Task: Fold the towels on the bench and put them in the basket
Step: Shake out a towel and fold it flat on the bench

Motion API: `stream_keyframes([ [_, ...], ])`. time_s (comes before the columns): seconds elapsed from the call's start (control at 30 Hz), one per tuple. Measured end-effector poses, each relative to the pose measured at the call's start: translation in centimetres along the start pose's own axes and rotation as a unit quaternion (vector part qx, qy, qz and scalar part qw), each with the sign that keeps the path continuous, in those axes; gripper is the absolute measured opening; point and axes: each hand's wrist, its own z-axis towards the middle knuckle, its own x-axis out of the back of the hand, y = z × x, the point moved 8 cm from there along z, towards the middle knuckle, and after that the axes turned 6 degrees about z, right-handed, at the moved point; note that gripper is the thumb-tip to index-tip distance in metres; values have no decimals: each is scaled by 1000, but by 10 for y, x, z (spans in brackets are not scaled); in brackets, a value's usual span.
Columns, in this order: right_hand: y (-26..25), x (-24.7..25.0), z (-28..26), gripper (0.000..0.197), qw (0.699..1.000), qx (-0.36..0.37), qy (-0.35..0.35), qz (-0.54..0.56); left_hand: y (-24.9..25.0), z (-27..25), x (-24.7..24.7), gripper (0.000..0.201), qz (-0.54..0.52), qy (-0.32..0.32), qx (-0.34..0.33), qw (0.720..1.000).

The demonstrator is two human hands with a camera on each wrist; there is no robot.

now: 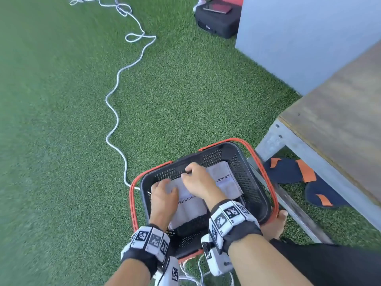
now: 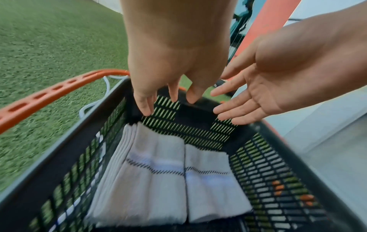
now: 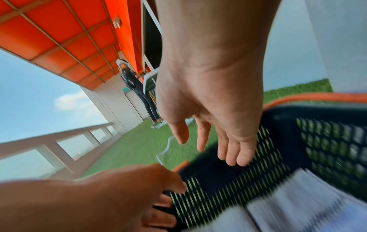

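A black mesh basket (image 1: 258,183) with orange handles stands on green turf beside the wooden bench (image 1: 340,120). Two stacks of folded white towels (image 2: 158,172) with a dark dashed stripe lie side by side on its floor, the right stack (image 2: 210,188) lower. My left hand (image 1: 165,187) and right hand (image 1: 190,174) are both inside the basket, above the towels. In the left wrist view the left hand (image 2: 170,98) hangs with fingers straight and the right hand (image 2: 234,106) shows an open palm; neither holds anything. The right wrist view shows the right hand (image 3: 210,149) relaxed over the basket's wall (image 3: 327,141).
A white cable (image 1: 115,112) snakes across the turf to the basket's left. A black case (image 1: 218,23) sits far back by a grey wall. Dark slippers (image 1: 288,170) lie under the bench. My bare foot (image 1: 274,226) is at the basket's right. A person (image 3: 137,87) stands far off.
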Motion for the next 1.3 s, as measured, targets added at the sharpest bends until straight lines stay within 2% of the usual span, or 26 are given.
stream_keyframes([
  [0.17, -86, 74, -54, 42, 987, 108, 90, -70, 77, -21, 46, 23, -64, 22, -104, 992],
  [0.27, -123, 134, -104, 39, 977, 156, 135, -47, 137, -46, 76, 18, -57, 18, -175, 983],
  [0.4, -138, 214, -176, 21, 963, 187, 196, -7, 218, -95, 105, 14, -66, 0, -267, 962],
  [0.57, -118, 302, -274, 18, 931, 200, 302, 47, 324, -182, 99, 12, -38, -52, -393, 917],
  [0.73, -42, 367, -373, 17, 891, 192, 403, 82, 417, -298, 40, 15, 21, -107, -531, 840],
  [0.9, 75, 404, -455, 12, 854, 133, 492, 103, 464, -406, -49, 14, 110, -155, -617, 763],
  [1.03, 172, 415, -508, 12, 826, 61, 547, 124, 472, -474, -133, 18, 218, -194, -652, 700],
  [1.17, 258, 412, -534, 11, 822, -31, 556, 120, 461, -521, -214, 29, 320, -248, -652, 642],
  [1.23, 298, 412, -538, 8, 821, -75, 555, 106, 450, -537, -252, 26, 360, -268, -651, 612],
  [1.3, 331, 409, -538, 13, 824, -117, 548, 79, 436, -553, -282, 14, 372, -296, -661, 580],
])
